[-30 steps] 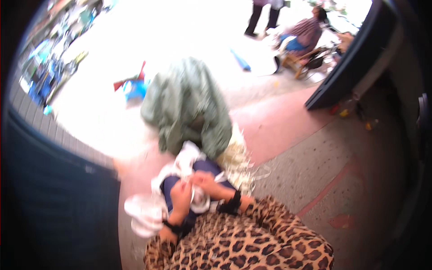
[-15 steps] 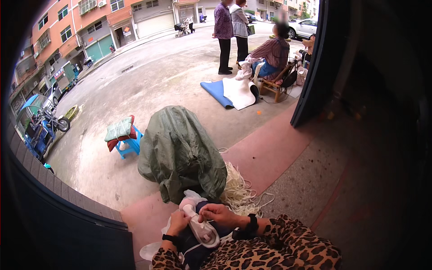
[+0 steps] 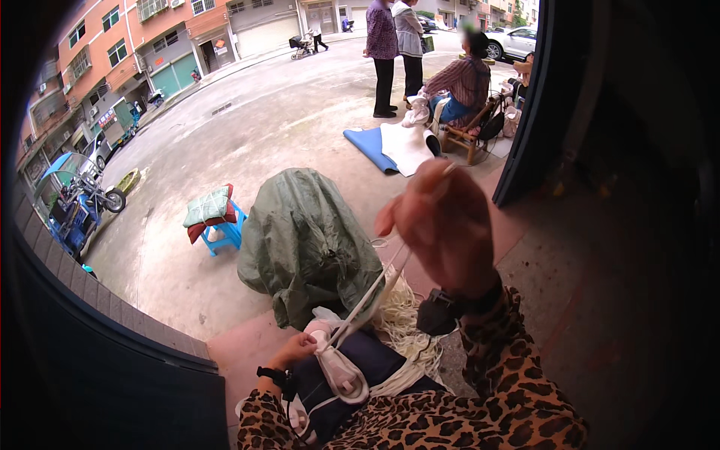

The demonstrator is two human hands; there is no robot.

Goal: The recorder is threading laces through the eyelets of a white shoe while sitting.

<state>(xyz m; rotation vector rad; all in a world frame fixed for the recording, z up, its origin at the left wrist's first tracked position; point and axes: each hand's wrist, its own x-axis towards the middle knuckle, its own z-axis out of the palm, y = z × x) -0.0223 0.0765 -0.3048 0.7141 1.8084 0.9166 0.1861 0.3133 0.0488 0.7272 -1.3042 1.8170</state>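
Observation:
A pale pink-and-white shoe (image 3: pixel 343 375) lies across my lap, on dark blue cloth (image 3: pixel 384 355). At its upper end, my left hand (image 3: pixel 295 349) is closed, its fingers pinching the shoe's edge near where the cord comes out. Raised high in front of me, my right hand (image 3: pixel 442 229) is blurred and closed round an off-white cord (image 3: pixel 366 295). Two strands of that cord run taut from the shoe up to the fist. Whether the right fingers also hold a needle is too blurred to tell.
A green plastic sack (image 3: pixel 311 236) stands just ahead, with a heap of loose off-white cord (image 3: pixel 409 315) beside it. Further left is a blue stool (image 3: pixel 221 236) with cushions on it. A dark door edge (image 3: pixel 521 127) rises at right; people sit and stand beyond.
My right hand has risen from the shoe, up and to the right, drawing the cord out into a long taut stretch. My left hand has stayed at the shoe.

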